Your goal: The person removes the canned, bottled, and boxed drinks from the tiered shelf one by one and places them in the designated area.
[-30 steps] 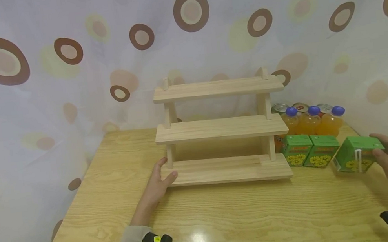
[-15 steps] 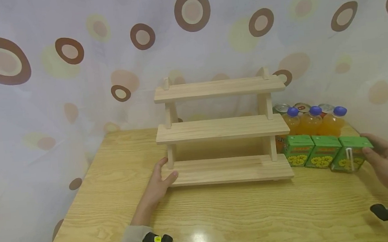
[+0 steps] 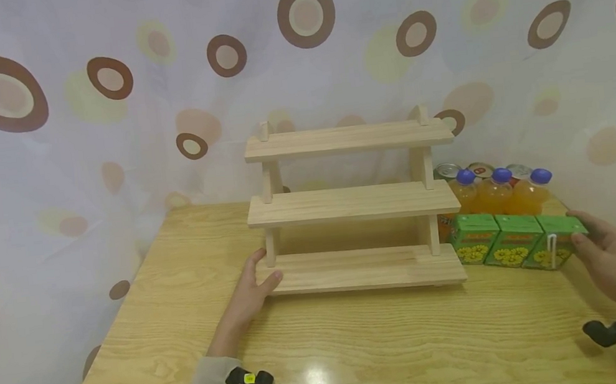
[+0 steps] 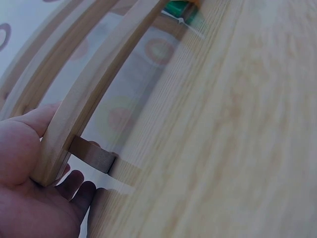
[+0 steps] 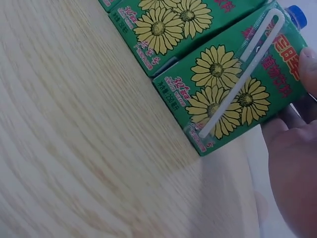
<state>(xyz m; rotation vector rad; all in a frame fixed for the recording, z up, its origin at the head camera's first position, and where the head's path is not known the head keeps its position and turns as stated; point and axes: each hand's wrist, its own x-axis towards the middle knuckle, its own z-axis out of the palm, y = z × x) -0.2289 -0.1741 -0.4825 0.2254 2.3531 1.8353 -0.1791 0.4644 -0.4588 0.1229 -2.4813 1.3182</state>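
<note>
A three-tier wooden display shelf (image 3: 351, 205) stands on the table. My left hand (image 3: 251, 292) grips the left end of its bottom board, with the thumb on top and the fingers beneath, as the left wrist view (image 4: 49, 163) confirms. On the right, my right hand (image 3: 613, 254) holds a green drink carton (image 3: 552, 241) by its right side, thumb at the front. Yellow flowers and a white straw show on that carton's front (image 5: 230, 89). It stands at the right end of a row, beside a middle carton (image 3: 513, 240) and a left carton (image 3: 474, 240).
Behind the cartons stand orange drink bottles (image 3: 491, 198) with blue caps. Several cans (image 3: 480, 170) are behind those, partly hidden. The wood-grain table (image 3: 358, 343) extends in front of the shelf, and a patterned curtain (image 3: 353, 81) hangs at the back and sides.
My right hand has brought its carton leftward, closing the gap to the middle carton. My left hand has stayed on the shelf.
</note>
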